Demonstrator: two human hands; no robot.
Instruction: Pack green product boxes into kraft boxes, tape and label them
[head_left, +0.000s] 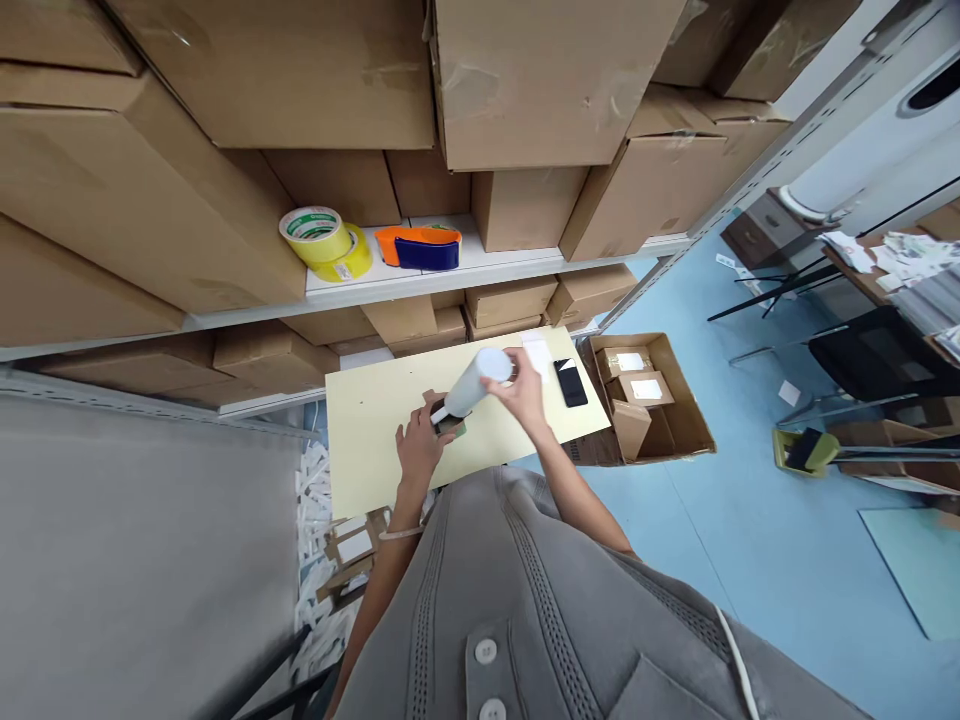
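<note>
A white cylinder, like a tall bottle, leans over the cream board in front of me, its round end up and to the right. My right hand grips that upper end, fingers bent around its side. At the lower end, my left hand is closed around a dark part, with a bit of brown cardboard showing beside the fingers. I cannot tell whether the dark part belongs to the cylinder. A small green patch shows just under the left fingers. Right of my right hand lie a white paper slip and a black phone.
Cardboard boxes fill the shelves ahead. Yellow tape rolls and an orange and blue tape dispenser sit on the shelf edge. An open carton with small boxes stands right of the board. White scraps lie on the floor left.
</note>
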